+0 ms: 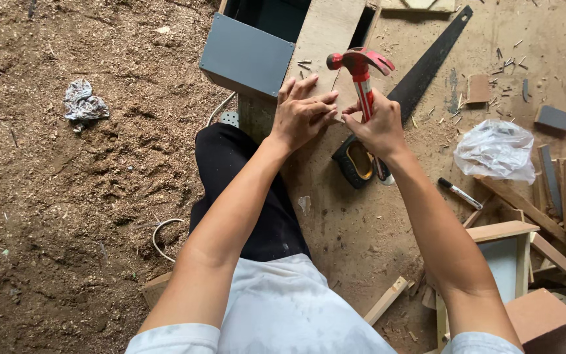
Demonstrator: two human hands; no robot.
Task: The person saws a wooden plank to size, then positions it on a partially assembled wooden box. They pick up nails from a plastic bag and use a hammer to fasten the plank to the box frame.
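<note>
Sawdust floor (67, 196): my left hand (301, 115) lies flat pinning the board (322, 33), right hand (378, 128) fisted round the red hammer (361, 69), steadying it low.

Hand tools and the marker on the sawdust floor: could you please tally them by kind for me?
Claw hammer, red, gripped in the right hand: 1
Hand saw, dark blade: 1
Marker pen: 1
Total: 3
The left hand holds none of them; it lies flat on the plywood board.
</note>
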